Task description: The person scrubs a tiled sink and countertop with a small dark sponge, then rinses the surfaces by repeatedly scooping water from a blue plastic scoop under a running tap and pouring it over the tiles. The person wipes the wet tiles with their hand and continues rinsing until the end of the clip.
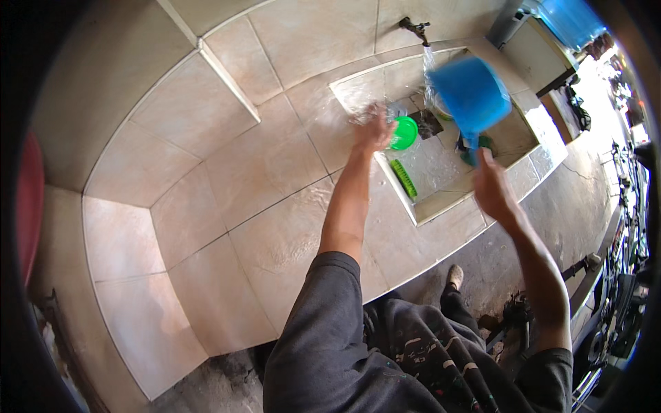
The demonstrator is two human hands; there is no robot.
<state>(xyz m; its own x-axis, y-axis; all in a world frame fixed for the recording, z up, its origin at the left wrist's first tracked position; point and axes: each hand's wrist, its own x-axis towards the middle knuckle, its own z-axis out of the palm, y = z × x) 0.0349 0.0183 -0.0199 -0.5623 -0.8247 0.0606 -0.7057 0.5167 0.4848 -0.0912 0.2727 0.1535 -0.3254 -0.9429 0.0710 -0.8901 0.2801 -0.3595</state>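
My right hand (490,180) is closed round the handle of a blue plastic water dipper (474,93). Raised over the tiled basin, the dipper is blurred by motion and hides part of what lies beneath. My left hand (375,129) is at the basin's left edge amid splashing water, its fingers smeared. A round bright green plastic lid or cup (404,133) sits right against its thumb side; whether the fingers grip it does not show. Just below lies a green scrubbing brush (403,179) along the basin's inner left side.
Water runs from a wall tap (415,29) into the tiled basin (447,199). A wet tiled counter (275,241) extends left to a low tiled wall. A large blue water bottle (568,22) stands at the far right. Dark cluttered items line the right side.
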